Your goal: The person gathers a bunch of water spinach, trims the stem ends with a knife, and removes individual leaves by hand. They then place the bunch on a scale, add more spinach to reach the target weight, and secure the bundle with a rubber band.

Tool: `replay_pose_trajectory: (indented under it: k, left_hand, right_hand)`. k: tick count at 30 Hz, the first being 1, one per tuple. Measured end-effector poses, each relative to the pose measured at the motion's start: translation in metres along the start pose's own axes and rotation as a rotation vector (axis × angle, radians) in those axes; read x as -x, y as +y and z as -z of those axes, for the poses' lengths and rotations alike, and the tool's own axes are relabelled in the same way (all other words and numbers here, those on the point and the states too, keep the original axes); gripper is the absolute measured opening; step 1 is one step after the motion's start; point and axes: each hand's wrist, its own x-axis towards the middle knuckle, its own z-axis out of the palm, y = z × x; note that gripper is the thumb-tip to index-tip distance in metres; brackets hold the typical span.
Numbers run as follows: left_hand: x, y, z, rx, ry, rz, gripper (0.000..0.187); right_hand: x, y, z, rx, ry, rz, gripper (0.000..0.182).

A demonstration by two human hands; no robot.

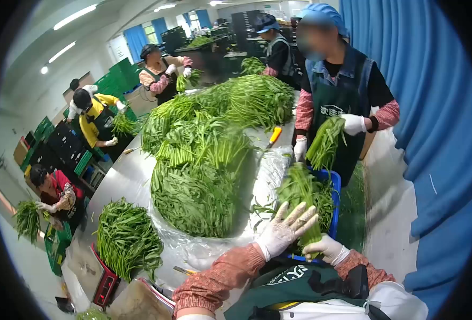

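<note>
My left hand (286,230), in a white glove, is raised palm-out with its fingers spread, beside the stems of a bunch of long-stemmed leafy greens (309,216). It appears to hold nothing. The lower end of that bunch is in my gloved right hand (325,248), whose fingers are closed around the stems. The bunch stands roughly upright, its leafy top blurred. Beneath and behind it is a blue crate (336,198) with more greens inside. To the left, a large heap of greens (198,197) rests on clear plastic sheeting (270,173).
A yellow-handled knife (275,135) lies by the heap. Another pile of greens (126,240) sits on a red-framed scale (106,285) at left. Across the crate, a co-worker (342,96) holds a bunch. Several others work around the metal table (113,181). A blue curtain (433,133) hangs at right.
</note>
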Motion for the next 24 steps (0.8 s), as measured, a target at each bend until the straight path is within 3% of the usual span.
replay_pose_trajectory:
  k: [5,7,11,16,19,21,23,24]
  left_hand:
    - [0.022,-0.008,0.009,-0.247,-0.057,0.002,0.062]
    - [0.029,-0.016,0.018,-0.042,-0.047,0.030,0.059]
    - [0.036,-0.028,0.038,-0.017,-0.065,0.058,0.054]
    - [0.058,-0.034,0.058,0.112,0.126,0.116,0.049]
    - [0.079,-0.029,0.062,0.219,0.119,0.234,0.047]
    - [0.095,-0.025,0.050,0.124,0.318,0.282,0.043]
    - [0.108,-0.023,0.057,0.226,0.318,0.391,0.035]
    - [0.118,-0.023,0.062,0.214,0.319,0.460,0.031]
  right_hand:
    - [-0.014,-0.026,-0.030,0.302,-0.271,-0.080,0.036]
    - [-0.020,-0.034,-0.035,0.290,-0.374,-0.115,0.036]
    - [-0.027,-0.056,-0.054,0.241,-0.546,-0.197,0.038]
    - [-0.048,-0.067,-0.071,0.344,-0.795,-0.284,0.037]
    - [-0.060,-0.054,-0.090,0.344,-0.836,-0.071,0.037]
    - [-0.061,-0.063,-0.100,0.325,-0.885,-0.245,0.036]
    - [-0.074,-0.064,-0.112,0.266,-0.983,-0.399,0.039]
    - [-0.075,-0.065,-0.121,0.224,-0.984,-0.367,0.046]
